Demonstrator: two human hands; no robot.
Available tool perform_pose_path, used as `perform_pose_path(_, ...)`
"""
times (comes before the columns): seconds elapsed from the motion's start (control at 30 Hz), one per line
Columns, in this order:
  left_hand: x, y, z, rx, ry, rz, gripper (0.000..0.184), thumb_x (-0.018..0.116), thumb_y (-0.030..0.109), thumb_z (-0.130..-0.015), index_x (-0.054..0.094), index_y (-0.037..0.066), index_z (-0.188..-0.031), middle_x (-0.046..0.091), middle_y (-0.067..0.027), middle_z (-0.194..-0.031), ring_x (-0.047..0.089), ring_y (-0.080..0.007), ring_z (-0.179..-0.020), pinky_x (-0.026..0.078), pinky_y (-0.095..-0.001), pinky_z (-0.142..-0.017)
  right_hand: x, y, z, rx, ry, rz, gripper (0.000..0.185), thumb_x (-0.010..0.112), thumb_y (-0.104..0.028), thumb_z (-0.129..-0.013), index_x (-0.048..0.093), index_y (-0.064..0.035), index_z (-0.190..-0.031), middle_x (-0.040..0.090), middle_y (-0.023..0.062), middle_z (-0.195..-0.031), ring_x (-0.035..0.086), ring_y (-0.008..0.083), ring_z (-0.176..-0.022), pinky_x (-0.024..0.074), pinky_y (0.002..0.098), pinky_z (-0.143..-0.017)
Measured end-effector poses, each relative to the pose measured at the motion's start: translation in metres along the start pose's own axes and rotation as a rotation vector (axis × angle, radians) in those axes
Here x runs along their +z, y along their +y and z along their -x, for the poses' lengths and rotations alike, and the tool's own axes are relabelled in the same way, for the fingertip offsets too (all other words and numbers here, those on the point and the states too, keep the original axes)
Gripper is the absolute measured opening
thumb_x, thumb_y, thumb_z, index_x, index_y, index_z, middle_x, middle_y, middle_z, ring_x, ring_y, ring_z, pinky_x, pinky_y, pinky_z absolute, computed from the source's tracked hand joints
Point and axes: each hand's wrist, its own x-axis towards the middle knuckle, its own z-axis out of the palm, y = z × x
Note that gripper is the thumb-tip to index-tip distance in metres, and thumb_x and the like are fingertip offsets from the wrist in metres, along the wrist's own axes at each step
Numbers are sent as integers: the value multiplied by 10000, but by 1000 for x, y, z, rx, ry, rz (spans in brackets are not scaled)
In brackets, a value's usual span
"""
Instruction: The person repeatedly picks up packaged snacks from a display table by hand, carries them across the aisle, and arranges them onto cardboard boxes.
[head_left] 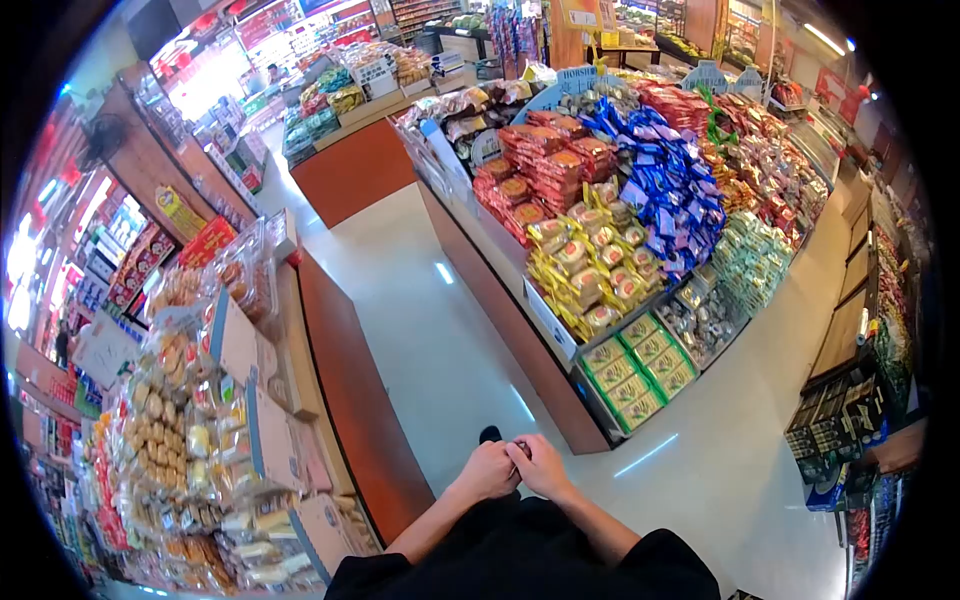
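In front of my body, low in the head view, my left hand [488, 470] and my right hand [541, 468] meet with bent fingers. A small dark thing [522, 449] shows between the fingertips, too small to name. Both hands are above the floor, apart from the shelves. Nearest to them is the corner of a display stand with green-and-yellow boxes [640, 368]. Behind these lie yellow packets [590, 262], blue packets [665, 190] and red packets [530, 175] in heaps.
On the left a long stand [340, 380] bears bagged baked goods [160, 430]. A pale tiled aisle [410, 300] runs ahead between the stands. Farther off is another stand [355, 175] of packets. Dark boxes [840, 430] and shelving line the right side.
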Motion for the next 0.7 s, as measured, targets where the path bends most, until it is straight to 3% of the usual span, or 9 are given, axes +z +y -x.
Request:
perform_pose_path(0.33, -94, -151, -118, 182, -23, 53, 204, 630, 184, -746, 624, 51, -900, 648, -144, -839, 627, -344, -786, 499, -448, -708, 22, -58, -189, -15, 133, 39, 323, 646, -314, -895, 658, -13, -1011, 654, 141, -915, 642, 247, -807, 510, 347, -744)
perform_pose_path(0.47, -127, -181, -153, 230, 12, 109, 196, 623, 196, -739, 618, 45, -864, 642, -154, -820, 622, -354, -782, 502, -459, -691, 31, -69, -237, 12, 174, 17, 319, 647, -309, -893, 657, -12, -1009, 657, 145, -919, 649, 256, -829, 513, 348, -758)
perform_pose_path(0.7, -148, -248, -224, 126, -120, 49, 213, 614, 217, -772, 614, 44, -897, 634, -157, -821, 613, -360, -799, 492, -466, -713, 25, -60, -340, -10, 163, 41, 337, 661, -323, -878, 656, -13, -1009, 658, 153, -929, 651, 285, -829, 516, 360, -754)
